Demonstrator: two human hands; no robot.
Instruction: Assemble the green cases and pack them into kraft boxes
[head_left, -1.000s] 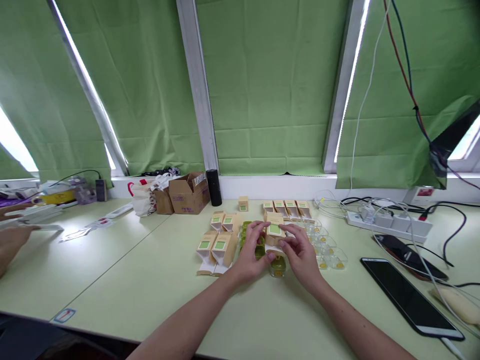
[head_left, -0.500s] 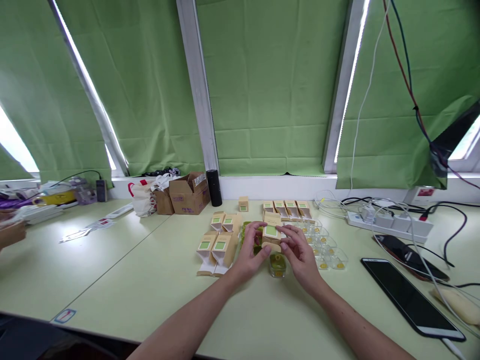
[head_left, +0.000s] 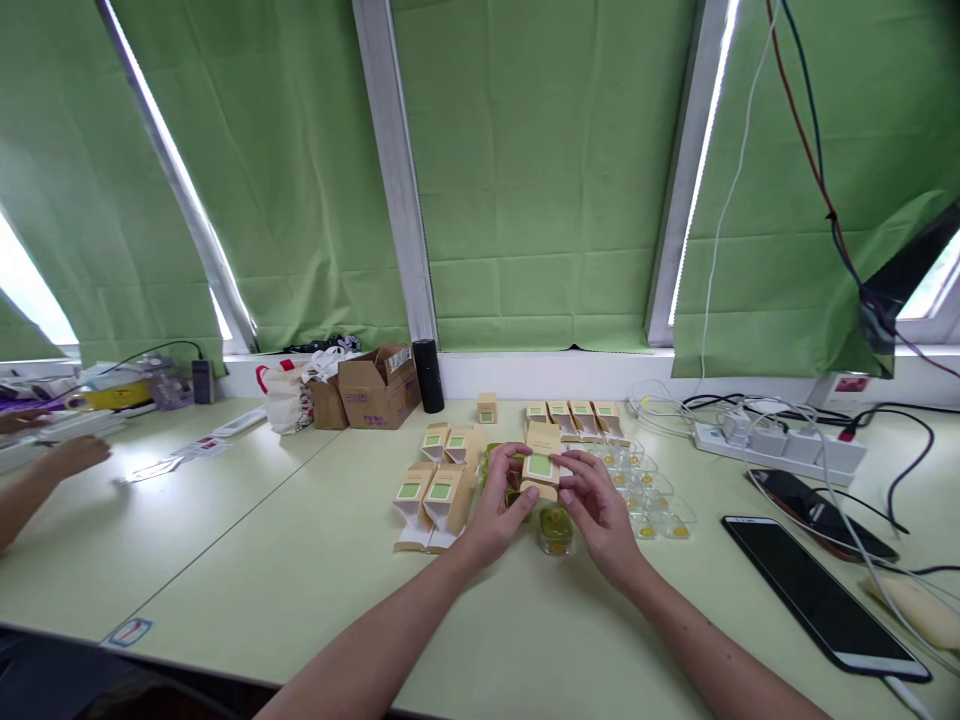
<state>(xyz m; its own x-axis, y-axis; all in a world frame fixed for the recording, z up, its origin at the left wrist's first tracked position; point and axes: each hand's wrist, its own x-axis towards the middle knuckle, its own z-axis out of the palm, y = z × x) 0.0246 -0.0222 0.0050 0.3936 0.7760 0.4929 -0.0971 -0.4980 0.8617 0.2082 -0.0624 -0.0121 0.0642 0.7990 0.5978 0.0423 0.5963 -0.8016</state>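
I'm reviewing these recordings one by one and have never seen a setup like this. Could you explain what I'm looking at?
There is no machine: the left grip and right grip are one person's bare hands. The picture comes from a camera worn on that person's head, looking forward and down, so the forearms enter from the bottom.

Both hands hold a small cardboard box with a green label. Just nearer the camera, a small green container stands on the pale table. Similar labelled boxes stand to the left and behind, and small clear containers to the right. Farther right are a large phone and a power strip.

The hand at the far left belongs to someone else.
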